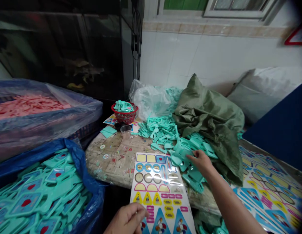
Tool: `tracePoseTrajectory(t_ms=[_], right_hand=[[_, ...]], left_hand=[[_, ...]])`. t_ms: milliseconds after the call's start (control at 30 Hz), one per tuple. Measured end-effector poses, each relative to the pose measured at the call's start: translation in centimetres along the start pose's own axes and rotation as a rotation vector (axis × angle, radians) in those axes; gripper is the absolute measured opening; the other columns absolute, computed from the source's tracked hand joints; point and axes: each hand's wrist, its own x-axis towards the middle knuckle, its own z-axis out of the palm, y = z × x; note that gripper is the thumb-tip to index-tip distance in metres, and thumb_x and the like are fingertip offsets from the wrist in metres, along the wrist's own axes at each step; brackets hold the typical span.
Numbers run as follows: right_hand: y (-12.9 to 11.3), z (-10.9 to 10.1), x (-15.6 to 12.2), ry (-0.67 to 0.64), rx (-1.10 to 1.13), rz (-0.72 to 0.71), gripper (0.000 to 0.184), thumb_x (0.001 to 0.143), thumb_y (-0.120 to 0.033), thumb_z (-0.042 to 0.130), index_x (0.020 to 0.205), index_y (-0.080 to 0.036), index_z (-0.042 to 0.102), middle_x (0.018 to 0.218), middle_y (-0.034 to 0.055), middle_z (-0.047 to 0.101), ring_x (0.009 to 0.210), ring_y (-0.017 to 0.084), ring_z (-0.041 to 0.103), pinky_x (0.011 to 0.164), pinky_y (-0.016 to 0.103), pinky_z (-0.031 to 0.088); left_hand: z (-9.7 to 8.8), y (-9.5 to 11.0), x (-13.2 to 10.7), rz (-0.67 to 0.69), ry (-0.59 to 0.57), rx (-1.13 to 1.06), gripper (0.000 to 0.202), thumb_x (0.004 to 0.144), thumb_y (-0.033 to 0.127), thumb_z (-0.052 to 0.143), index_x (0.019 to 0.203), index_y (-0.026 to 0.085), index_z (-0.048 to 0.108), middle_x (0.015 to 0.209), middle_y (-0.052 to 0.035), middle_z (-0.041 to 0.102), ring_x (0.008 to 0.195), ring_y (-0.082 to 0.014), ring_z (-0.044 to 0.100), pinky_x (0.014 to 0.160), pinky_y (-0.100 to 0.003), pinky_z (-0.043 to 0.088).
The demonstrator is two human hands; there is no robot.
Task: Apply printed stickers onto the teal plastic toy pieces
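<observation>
Head view: I'm seemingly picking plastic pieces [179,150], right hand [201,160] half-closed, left hand [129,217] curled over the sticker sheet [157,196], both grips unclear; next likely needs one lifted.

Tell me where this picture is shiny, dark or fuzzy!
In the head view, pale glare washes over stickers on the right of the sticker sheet; in the head view, the clear plastic bag shines softly; in the head view, the upper left is very dark, and a blurry black patch covers the top right corner.
</observation>
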Motion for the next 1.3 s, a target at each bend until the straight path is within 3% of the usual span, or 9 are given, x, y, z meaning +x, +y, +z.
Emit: tracePoseTrajectory(t_ms=[167,300,367,467,567,667,767,1000,1300], right_hand=[[-2.4,-2.4,-0.5,-0.043,0.105,-0.077,0.029,0.072,-0.049,0.054,0.073,-0.02,0.055,0.059,-0.0029,0.049,0.056,0.014,0.045,0.051,0.026,0.034],[-7.3,-2.6,-4.6,-0.366,0.247,-0.153,0.035,0.08,-0.046,0.05,0.102,-0.022,0.062,0.075,-0.0006,0.06,0.067,0.015,0.052,0.059,0.025,0.04],[-9.5,-1.5,-7.3,-0.554,0.259,-0.2,0.032,0.08,-0.042,0.052,0.102,-0.021,0.064,0.067,-0.0015,0.057,0.062,0.014,0.05,0.056,0.025,0.039],[-11.2,0.7,-9.9,-0.691,0.313,-0.249,0.025,0.077,-0.036,0.057,0.095,-0.021,0.063,0.058,-0.0052,0.049,0.055,0.011,0.045,0.051,0.022,0.036],[-11.0,1.6,-9.9,-0.627,0.416,-0.123,0.032,0.076,-0.043,0.059,0.098,-0.02,0.059,0.069,-0.0038,0.055,0.06,0.012,0.049,0.056,0.023,0.04],[-9.6,1.4,-8.4,-0.523,0.338,-0.013,0.038,0.081,-0.054,0.048,0.096,-0.021,0.059,0.084,0.0008,0.062,0.075,0.016,0.056,0.067,0.026,0.044],[-8.0,1.9,-7.2,-0.513,0.138,-0.047,0.041,0.087,-0.052,0.036,0.093,-0.021,0.062,0.087,0.0021,0.066,0.082,0.018,0.059,0.071,0.027,0.045],[-4.9,5.6,-6.0,-0.389,-0.144,-0.089,0.033,0.087,-0.031,0.036,0.095,-0.015,0.064,0.096,0.0106,0.059,0.088,0.022,0.056,0.078,0.032,0.04],[-4.6,5.7,-5.7,-0.292,-0.309,-0.067,0.016,0.088,-0.028,0.039,0.087,-0.02,0.053,0.094,0.0068,0.058,0.079,0.02,0.054,0.058,0.028,0.031]], left_hand=[[-0.2,1.3,0.4,0.084,0.052,-0.172,0.039,0.081,0.053,0.048,0.085,0.016,0.059,0.053,0.0003,0.063,0.045,-0.0119,0.055,0.047,-0.022,0.042],[-0.5,3.5,1.4,0.374,0.28,-0.276,0.037,0.077,0.039,0.063,0.108,0.02,0.058,0.108,-0.0086,0.067,0.098,-0.0193,0.061,0.084,-0.028,0.047],[-0.4,4.4,2.0,0.452,0.257,-0.294,0.056,0.071,0.031,0.07,0.123,0.025,0.05,0.132,-0.0083,0.053,0.119,-0.0226,0.049,0.094,-0.031,0.042],[-0.3,5.2,2.7,0.412,0.099,-0.224,0.054,0.071,0.027,0.069,0.123,0.025,0.054,0.122,-0.0062,0.061,0.11,-0.0239,0.056,0.091,-0.032,0.044],[-0.9,5.4,2.9,0.307,0.05,-0.257,0.035,0.076,0.03,0.063,0.108,0.019,0.064,0.092,-0.0033,0.071,0.083,-0.0201,0.064,0.076,-0.029,0.047],[-2.1,5.0,2.8,0.223,0.2,-0.491,0.033,0.07,0.033,0.069,0.097,0.015,0.066,0.084,-0.003,0.071,0.074,-0.0164,0.063,0.068,-0.025,0.048],[-2.9,4.4,3.0,0.189,0.28,-0.626,0.031,0.068,0.033,0.072,0.091,0.015,0.064,0.077,-0.0014,0.068,0.07,-0.0135,0.061,0.063,-0.022,0.048],[-0.7,3.8,4.6,0.132,0.145,-0.786,0.033,0.071,0.03,0.067,0.1,0.017,0.059,0.088,-0.0053,0.066,0.077,-0.0173,0.062,0.066,-0.032,0.052],[-0.3,3.1,6.2,0.076,0.119,-0.809,0.024,0.074,0.025,0.063,0.096,0.016,0.058,0.084,-0.0044,0.061,0.075,-0.0156,0.058,0.066,-0.035,0.055]])
